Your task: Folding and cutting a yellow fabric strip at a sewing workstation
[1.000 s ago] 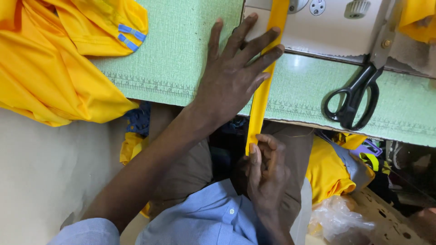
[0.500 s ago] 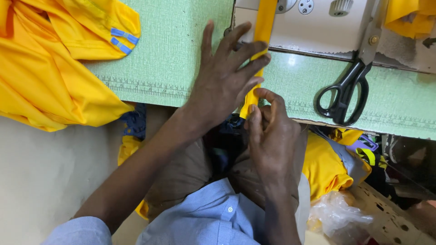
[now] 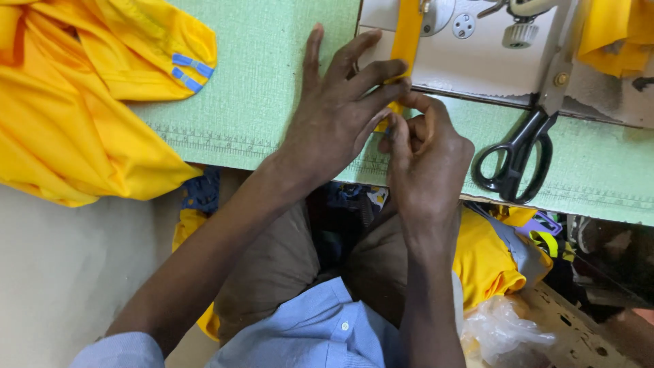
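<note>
From your head camera, your left hand (image 3: 337,112) lies flat on the green sewing table (image 3: 266,88), fingers spread wide, with the fingertips pressing a narrow yellow fabric strip (image 3: 407,41) that runs up onto the white sewing machine bed (image 3: 477,65). Your right hand (image 3: 426,163) sits just beside it, touching it, with thumb and fingers pinched narrowly on the strip's lower end at the table edge. Black scissors (image 3: 514,163) lie on the table to the right of your right hand. A yellow garment with blue stripes (image 3: 82,102) is heaped on the table's left side, well apart from both hands.
</note>
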